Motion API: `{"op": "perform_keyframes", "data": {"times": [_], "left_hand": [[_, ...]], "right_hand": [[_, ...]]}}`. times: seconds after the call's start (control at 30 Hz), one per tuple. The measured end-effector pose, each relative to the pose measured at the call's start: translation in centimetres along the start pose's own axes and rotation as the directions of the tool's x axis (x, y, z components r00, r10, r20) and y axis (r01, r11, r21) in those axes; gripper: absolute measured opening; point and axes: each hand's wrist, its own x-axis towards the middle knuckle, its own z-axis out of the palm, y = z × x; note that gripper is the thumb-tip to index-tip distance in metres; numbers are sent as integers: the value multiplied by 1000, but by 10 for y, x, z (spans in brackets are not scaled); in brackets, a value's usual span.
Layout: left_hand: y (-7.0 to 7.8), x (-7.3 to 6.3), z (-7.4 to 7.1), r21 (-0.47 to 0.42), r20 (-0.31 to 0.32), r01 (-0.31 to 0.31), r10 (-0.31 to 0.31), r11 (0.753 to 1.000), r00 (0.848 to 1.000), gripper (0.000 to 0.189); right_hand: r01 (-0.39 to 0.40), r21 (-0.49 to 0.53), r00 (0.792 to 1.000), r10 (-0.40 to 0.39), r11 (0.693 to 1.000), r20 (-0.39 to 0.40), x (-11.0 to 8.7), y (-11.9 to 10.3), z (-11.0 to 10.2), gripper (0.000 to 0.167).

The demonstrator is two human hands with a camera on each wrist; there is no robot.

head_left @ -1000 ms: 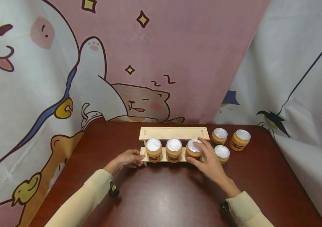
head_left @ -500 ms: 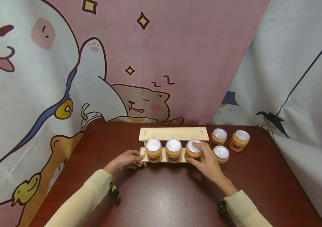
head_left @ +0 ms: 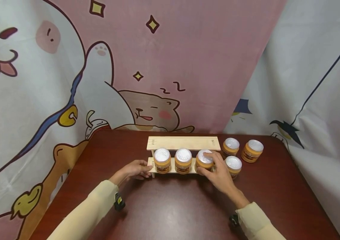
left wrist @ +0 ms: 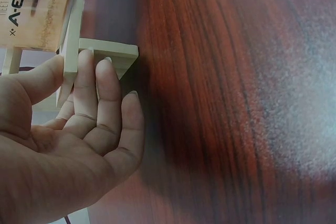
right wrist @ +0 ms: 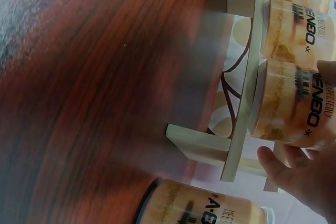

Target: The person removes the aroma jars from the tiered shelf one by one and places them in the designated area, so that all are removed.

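The left hand (head_left: 135,169) pinches the left end of the two-tier wooden rack (head_left: 183,143). Three upright orange jars (head_left: 183,163) with silvery lids line its lower tier; the right hand (head_left: 221,175) grips the rightmost jar (head_left: 203,162), fingers curled. Three loose jars (head_left: 252,154) stand rightward on the glossy red-brown table (head_left: 164,208), before cartoon-printed cloth (head_left: 212,50). The right wrist view crops the right hand.

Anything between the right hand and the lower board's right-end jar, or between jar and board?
Nothing visible: the right hand touches the right-end jar, and no object shows between that jar and the lower board. The nearest loose jar stands off to the right.
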Motion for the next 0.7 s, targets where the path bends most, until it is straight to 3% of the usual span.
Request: {"op": "perform_keyframes", "data": {"times": [0.37, 0.7], "left_hand": [[0, 0, 0, 5, 1, -5, 5, 1000, 1000, 32], [0, 1, -1, 11, 7, -13, 13, 1000, 1000, 32]], "right_hand": [[41, 17, 999, -40, 999, -19, 2, -5, -7, 59], [69, 52, 997, -67, 996, -37, 10, -18, -28, 59]]}}
